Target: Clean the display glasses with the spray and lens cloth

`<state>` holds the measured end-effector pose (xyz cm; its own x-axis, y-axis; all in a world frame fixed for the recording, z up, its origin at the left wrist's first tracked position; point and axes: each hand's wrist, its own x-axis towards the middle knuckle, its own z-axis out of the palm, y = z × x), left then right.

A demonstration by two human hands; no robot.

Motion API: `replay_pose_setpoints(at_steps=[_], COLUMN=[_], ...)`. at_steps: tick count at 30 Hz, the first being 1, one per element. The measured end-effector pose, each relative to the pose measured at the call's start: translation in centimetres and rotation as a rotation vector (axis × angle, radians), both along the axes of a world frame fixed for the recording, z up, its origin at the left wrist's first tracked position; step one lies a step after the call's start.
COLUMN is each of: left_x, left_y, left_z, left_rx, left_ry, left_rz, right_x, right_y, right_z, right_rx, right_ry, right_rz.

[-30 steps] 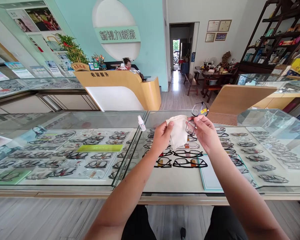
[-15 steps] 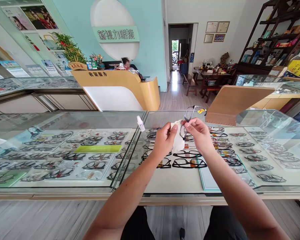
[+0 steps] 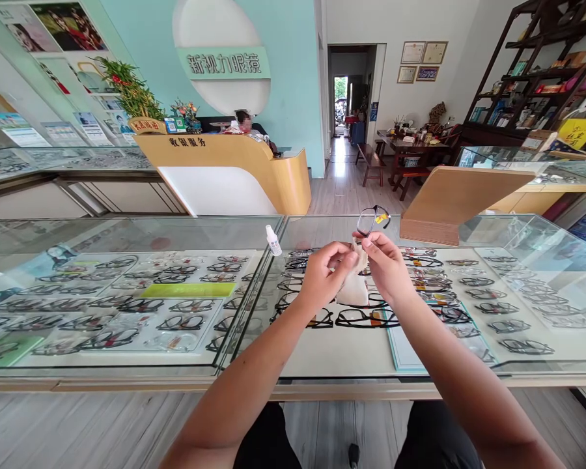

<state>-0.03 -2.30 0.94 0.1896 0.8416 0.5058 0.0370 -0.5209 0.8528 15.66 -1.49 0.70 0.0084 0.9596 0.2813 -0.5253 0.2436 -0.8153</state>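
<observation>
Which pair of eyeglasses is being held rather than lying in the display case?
The dark-framed eyeglasses with the yellow label, raised in the right hand; the other eyeglasses nearby lie under the display case's glass.

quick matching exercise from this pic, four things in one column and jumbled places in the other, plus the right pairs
1. cloth
2. glasses with a yellow tag
3. small bottle
4. brown board

A. on the glass counter, to the right of both hands
B. gripped in the left hand, its lower part hanging down
C. on the glass counter, to the left of both hands
D. held up in the right hand

Pairs: 1-B, 2-D, 3-C, 4-A
</observation>
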Motion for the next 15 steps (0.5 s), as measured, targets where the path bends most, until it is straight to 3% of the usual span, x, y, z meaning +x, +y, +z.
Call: replay_pose_setpoints(at_steps=[7,15], left_x=[0.45,-0.15], left_y=[0.45,0.54], left_z=[-0.56,-0.5], left_rx=[-0.322,-0.309], left_ry=[-0.198,-0.016], left_rz=[-0.229,-0.316], right_x=[-0.2,0.15], right_y=[-0.5,-0.52], right_z=[0.39,0.46], right_rx=[-0.093,-0.085], right_ry=[0.106,0.084], right_rz=[0.159,0.221])
